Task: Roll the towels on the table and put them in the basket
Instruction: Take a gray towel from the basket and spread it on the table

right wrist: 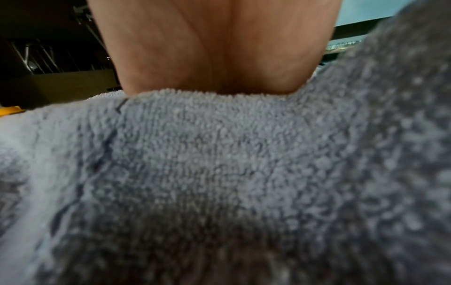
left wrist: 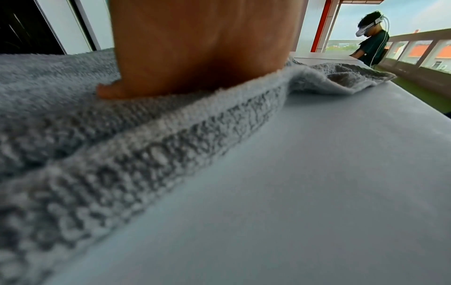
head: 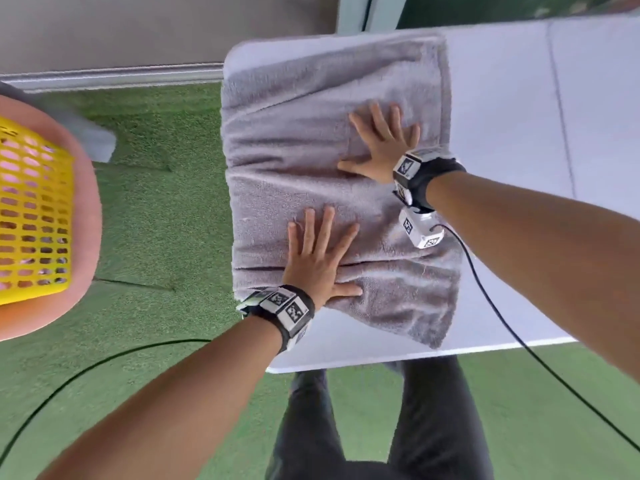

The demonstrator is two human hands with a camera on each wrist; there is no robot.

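Both my left hand (head: pixel 317 256) and right hand (head: pixel 381 147) lay flat, fingers spread, holding nothing, pressing the towel (head: pixel 294 188) beneath; rolling not begun, basket (head: pixel 34 216) far left.

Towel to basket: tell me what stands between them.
Nothing visible does. The grey towel lies flat on the white table under the left hand and right hand; only open green turf separates it from the yellow basket.

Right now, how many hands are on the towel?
2. The left hand presses flat near the towel's near edge; the right hand presses flat farther back.
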